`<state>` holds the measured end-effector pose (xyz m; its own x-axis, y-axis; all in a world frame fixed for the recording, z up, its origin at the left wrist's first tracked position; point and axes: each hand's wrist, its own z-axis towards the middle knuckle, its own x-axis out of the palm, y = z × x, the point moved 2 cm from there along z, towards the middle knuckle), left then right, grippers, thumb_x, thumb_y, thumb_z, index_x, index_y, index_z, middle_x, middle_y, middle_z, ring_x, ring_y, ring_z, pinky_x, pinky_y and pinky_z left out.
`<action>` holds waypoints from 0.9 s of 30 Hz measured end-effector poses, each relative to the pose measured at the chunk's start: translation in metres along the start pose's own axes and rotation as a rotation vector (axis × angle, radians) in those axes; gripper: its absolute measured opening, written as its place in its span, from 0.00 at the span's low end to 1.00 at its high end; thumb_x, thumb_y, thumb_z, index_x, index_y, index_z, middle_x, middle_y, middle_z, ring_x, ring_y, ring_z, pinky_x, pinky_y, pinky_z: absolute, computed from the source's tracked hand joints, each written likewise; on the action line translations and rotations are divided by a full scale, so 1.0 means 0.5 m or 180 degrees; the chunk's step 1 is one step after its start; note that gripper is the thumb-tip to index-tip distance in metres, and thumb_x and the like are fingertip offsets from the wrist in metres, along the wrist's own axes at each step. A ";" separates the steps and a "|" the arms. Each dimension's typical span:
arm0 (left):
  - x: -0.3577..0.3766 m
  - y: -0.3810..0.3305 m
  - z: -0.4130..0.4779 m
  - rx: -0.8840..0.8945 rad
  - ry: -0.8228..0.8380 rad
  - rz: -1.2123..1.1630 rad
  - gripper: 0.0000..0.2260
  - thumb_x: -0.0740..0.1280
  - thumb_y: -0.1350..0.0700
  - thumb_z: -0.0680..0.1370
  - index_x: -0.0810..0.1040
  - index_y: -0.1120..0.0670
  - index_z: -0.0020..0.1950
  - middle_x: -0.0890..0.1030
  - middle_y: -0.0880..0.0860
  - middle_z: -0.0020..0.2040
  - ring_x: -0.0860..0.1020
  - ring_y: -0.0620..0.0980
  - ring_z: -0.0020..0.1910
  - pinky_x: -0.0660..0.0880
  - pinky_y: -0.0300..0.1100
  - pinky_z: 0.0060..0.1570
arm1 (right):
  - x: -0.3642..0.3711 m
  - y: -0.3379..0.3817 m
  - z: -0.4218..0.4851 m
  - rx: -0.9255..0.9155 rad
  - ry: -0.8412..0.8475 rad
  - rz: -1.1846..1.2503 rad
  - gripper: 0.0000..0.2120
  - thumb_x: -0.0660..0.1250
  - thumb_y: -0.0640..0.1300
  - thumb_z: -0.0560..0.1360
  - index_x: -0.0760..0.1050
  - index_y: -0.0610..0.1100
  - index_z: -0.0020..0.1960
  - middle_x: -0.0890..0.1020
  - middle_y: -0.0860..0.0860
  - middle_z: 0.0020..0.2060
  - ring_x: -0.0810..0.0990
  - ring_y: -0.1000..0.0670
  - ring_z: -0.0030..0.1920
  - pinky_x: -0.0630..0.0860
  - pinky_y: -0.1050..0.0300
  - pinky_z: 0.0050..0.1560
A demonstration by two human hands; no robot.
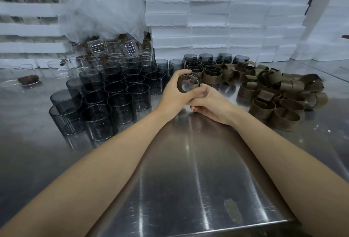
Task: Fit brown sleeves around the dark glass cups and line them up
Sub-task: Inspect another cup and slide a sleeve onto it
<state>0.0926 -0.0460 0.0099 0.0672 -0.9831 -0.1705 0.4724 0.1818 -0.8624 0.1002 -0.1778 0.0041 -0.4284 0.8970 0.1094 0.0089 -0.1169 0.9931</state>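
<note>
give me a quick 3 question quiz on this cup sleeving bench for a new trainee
1. True or false: every dark cup on the table already wears a sleeve.
2. How many hands grip the held cup? A none, B one, C two.
3. Fill in: the loose brown sleeves lie to the ____ of the hands.
Key: 1 false, the bare dark cups have none. 2 C, left hand and right hand. 3 right.
</note>
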 end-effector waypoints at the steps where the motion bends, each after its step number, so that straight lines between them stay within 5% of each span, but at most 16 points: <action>1: -0.001 -0.001 -0.001 0.0039 -0.0035 0.0028 0.24 0.77 0.55 0.71 0.74 0.54 0.64 0.80 0.46 0.55 0.78 0.42 0.56 0.72 0.32 0.58 | 0.002 0.002 -0.002 0.0008 0.0023 -0.0023 0.20 0.69 0.26 0.71 0.66 0.41 0.56 0.79 0.49 0.32 0.75 0.53 0.32 0.74 0.62 0.36; 6: 0.001 -0.013 -0.005 0.0093 -0.0081 0.0106 0.13 0.70 0.55 0.78 0.75 0.54 0.62 0.80 0.51 0.55 0.78 0.46 0.56 0.73 0.41 0.61 | 0.014 0.008 -0.006 0.0058 0.0020 0.0037 0.27 0.68 0.29 0.74 0.63 0.34 0.70 0.79 0.44 0.38 0.77 0.49 0.37 0.76 0.59 0.42; 10: 0.000 -0.008 -0.004 0.0265 -0.0041 0.0192 0.10 0.61 0.55 0.83 0.75 0.55 0.63 0.79 0.48 0.53 0.78 0.39 0.50 0.73 0.38 0.56 | 0.017 0.009 -0.005 0.0100 0.0023 0.0221 0.22 0.67 0.34 0.76 0.63 0.37 0.67 0.82 0.42 0.43 0.81 0.44 0.44 0.79 0.54 0.47; 14: 0.007 -0.007 -0.005 0.0474 -0.0082 0.0600 0.17 0.52 0.53 0.85 0.74 0.55 0.69 0.72 0.50 0.72 0.68 0.47 0.72 0.62 0.48 0.74 | 0.011 0.007 -0.002 -0.0082 -0.0292 0.0166 0.18 0.70 0.34 0.75 0.63 0.43 0.56 0.79 0.41 0.45 0.80 0.44 0.45 0.79 0.57 0.43; 18: 0.029 -0.029 -0.021 0.1953 0.0518 0.2318 0.22 0.50 0.53 0.83 0.71 0.59 0.72 0.68 0.55 0.75 0.62 0.54 0.76 0.53 0.52 0.76 | -0.012 0.012 -0.005 -0.0692 -0.1072 -0.1495 0.17 0.67 0.30 0.74 0.67 0.37 0.60 0.77 0.38 0.54 0.79 0.45 0.53 0.77 0.54 0.52; 21: 0.055 -0.034 -0.031 0.2128 0.1028 0.3289 0.28 0.44 0.48 0.82 0.64 0.60 0.76 0.63 0.55 0.77 0.57 0.53 0.78 0.49 0.51 0.77 | -0.025 0.003 -0.010 -0.0844 -0.1036 -0.2698 0.21 0.61 0.26 0.76 0.65 0.28 0.69 0.71 0.32 0.67 0.69 0.36 0.69 0.65 0.65 0.60; 24: 0.054 -0.037 -0.029 0.1803 0.0646 0.3826 0.29 0.39 0.46 0.82 0.56 0.59 0.79 0.53 0.54 0.80 0.48 0.50 0.80 0.45 0.50 0.77 | -0.012 0.005 -0.010 -0.1107 -0.1123 -0.2742 0.24 0.61 0.30 0.78 0.62 0.33 0.73 0.71 0.38 0.69 0.69 0.42 0.69 0.58 0.85 0.52; 27: 0.052 -0.036 -0.027 0.1516 0.0324 0.3532 0.27 0.45 0.47 0.84 0.52 0.59 0.80 0.49 0.55 0.81 0.46 0.53 0.80 0.49 0.50 0.77 | 0.007 0.020 -0.010 -0.1475 -0.1083 -0.2483 0.20 0.63 0.38 0.79 0.66 0.42 0.70 0.77 0.54 0.56 0.75 0.59 0.55 0.66 0.80 0.51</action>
<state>0.0741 -0.0743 0.0145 0.5816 -0.2875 -0.7610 0.4792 0.8770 0.0348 0.0945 -0.1781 0.0143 0.1221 0.8605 -0.4946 -0.5552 0.4723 0.6846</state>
